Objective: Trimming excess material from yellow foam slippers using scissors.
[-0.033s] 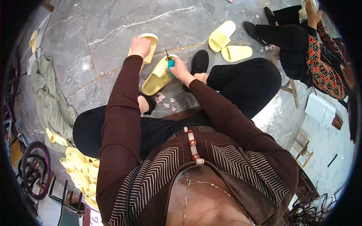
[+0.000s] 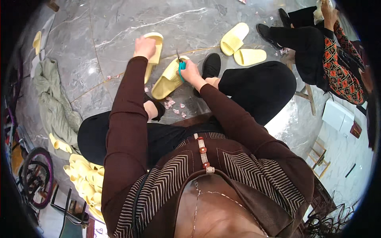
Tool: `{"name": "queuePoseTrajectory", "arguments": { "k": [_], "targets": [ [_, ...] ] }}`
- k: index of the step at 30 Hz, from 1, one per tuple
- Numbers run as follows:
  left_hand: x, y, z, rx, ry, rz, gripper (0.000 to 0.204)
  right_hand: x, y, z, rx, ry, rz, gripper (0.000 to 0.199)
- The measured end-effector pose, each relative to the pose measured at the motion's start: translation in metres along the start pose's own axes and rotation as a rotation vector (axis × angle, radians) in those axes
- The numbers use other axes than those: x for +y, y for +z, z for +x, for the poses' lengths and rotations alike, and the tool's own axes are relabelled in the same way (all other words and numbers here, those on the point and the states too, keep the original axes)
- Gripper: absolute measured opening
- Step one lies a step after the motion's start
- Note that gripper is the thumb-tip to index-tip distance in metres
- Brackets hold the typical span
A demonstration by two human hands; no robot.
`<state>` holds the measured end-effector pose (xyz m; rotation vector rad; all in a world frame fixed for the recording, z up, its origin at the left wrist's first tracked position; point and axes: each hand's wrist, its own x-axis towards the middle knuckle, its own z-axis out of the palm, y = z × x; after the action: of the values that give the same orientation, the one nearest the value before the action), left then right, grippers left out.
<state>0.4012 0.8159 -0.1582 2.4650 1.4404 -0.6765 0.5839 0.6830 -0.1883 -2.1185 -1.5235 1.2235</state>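
My left hand (image 2: 145, 47) is closed on a pale yellow slide slipper (image 2: 156, 41) at the upper middle. Fingers hide part of its strap. Just to the right and nearer, a second yellow slipper (image 2: 164, 84) lies on the floor with its toe end away from me. My right hand (image 2: 191, 71) is wrapped around small scissors (image 2: 181, 66) with teal handles and dark blades. The blades point away from me, over the far end of that second slipper.
A finished-looking pair of yellow slippers (image 2: 234, 38) lies on the grey tiled floor (image 2: 119, 23) to the right. Paper scraps (image 2: 170, 104) are scattered between my feet. A slipper heap (image 2: 85, 180) and a grey-green cloth (image 2: 53, 93) are at left. Another person (image 2: 313, 43) sits at right.
My left hand and its slipper have shifted slightly away from me and to the left. My right hand with the scissors has moved only a little.
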Motion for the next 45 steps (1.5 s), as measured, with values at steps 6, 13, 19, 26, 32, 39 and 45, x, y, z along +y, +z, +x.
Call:
{"name": "queuePoseTrajectory", "arguments": {
  "k": [6, 13, 19, 26, 32, 39, 45],
  "targets": [
    [-0.089, -0.047, -0.045, 0.434, -0.608, -0.701, 0.034, -0.068, -0.104, 0.018, 0.411, -0.080, 0.017, 0.038],
    [-0.148, -0.058, -0.095, 0.651, -0.714, -1.075, 0.034, -0.127, -0.204, 0.010, 0.516, -0.277, 0.603, 0.039],
    [-0.046, -0.102, -0.115, 0.837, -0.546, -1.409, 0.027, -0.135, -0.174, 0.000, 0.452, -0.319, 0.869, 0.038],
    [-0.019, -0.122, -0.158, 1.257, -0.419, -0.488, 0.031, -0.107, -0.175, 0.000, 0.054, -0.170, 1.104, 0.032],
    [-0.024, -0.131, -0.182, 0.942, -0.459, -1.584, 0.039, -0.111, -0.179, -0.008, -0.026, -0.249, 1.026, 0.028],
    [-0.031, -0.117, -0.179, 0.742, -0.356, -1.774, 0.041, -0.114, -0.178, -0.011, -0.272, -0.337, 1.043, 0.025],
    [-0.025, -0.110, -0.174, 0.584, -0.247, -1.925, 0.040, -0.110, -0.171, -0.011, -0.435, -0.412, 1.066, 0.026]
  ]
}}
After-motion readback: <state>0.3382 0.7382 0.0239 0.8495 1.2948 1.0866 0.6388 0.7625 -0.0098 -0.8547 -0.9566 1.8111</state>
